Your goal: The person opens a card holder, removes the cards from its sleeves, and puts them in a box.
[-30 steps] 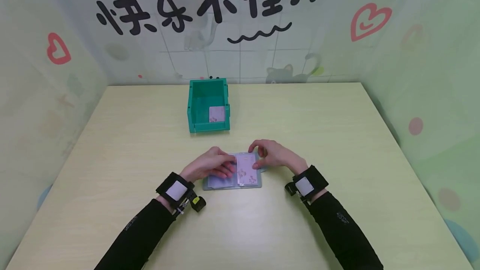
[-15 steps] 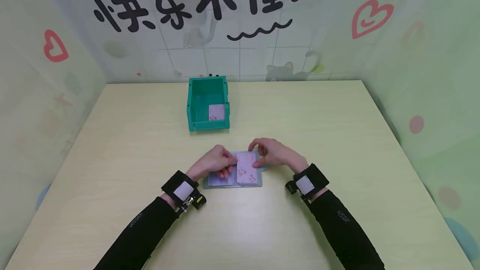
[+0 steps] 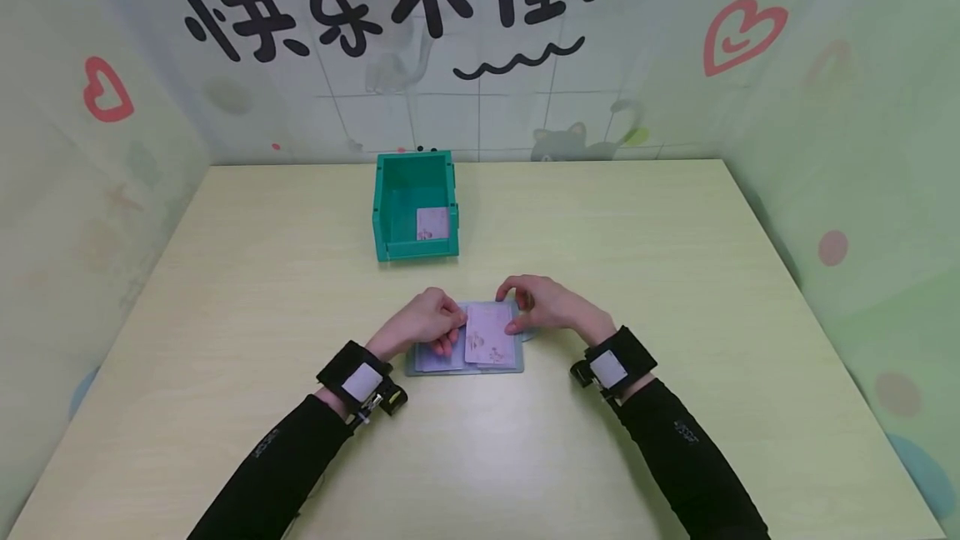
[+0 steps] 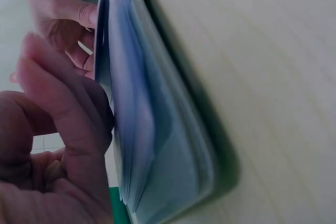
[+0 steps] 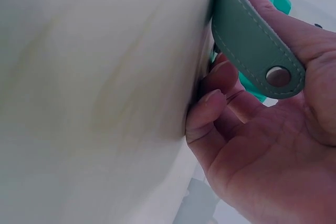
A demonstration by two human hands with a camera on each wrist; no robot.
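A small grey-green card holder lies opened out on the table, with pale sleeve pages inside. On its right half is a pink flower-printed card. My left hand pinches that card's left edge between thumb and forefinger, while the other fingers curl over the left pages. At the holder's right side, my right hand holds it, thumb along the side edge and forefinger at the far corner. The right wrist view shows the holder's snap strap beside the palm. Stacked sleeves appear edge-on in the left wrist view.
Behind the holder stands a green plastic bin with another pink flower-printed card inside. The pale wooden table reaches back to a printed wall, with further walls left and right.
My left hand's loose fingers have closed to a pinch at the pink card's edge, and the card has shifted slightly left. My right hand stays in place.
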